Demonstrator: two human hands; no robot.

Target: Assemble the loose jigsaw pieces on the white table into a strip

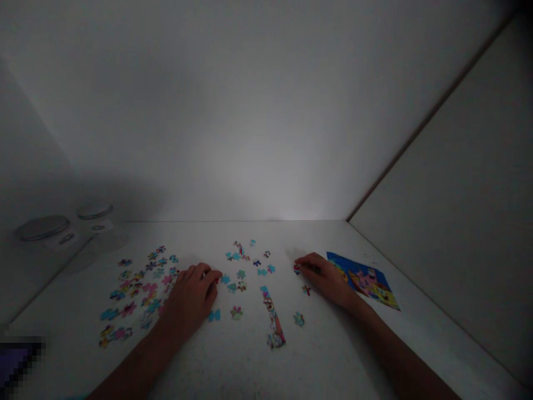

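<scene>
My left hand (pixel 192 293) rests over the table at the right side of a spread of loose jigsaw pieces (pixel 149 287). Its thumb and fingers are pinched at a small reddish puzzle piece (pixel 217 280), mostly covered. On the right, my right hand (pixel 322 275) pinches a dark red and blue puzzle piece (pixel 297 268) at the tabletop. Just below those fingertips lies another loose puzzle piece (pixel 306 290). Between the hands is a joined strip of puzzle pieces (pixel 273 319), lying lengthwise toward me. Several single pieces (pixel 241 286) are scattered left of and beyond the strip.
A colourful cartoon picture sheet (pixel 368 280) lies right, partly behind my right forearm. Two clear lidded containers (pixel 95 216) stand at the far left. A white wall (pixel 250 139) closes off the back, and a panel (pixel 466 233) rises along the right edge.
</scene>
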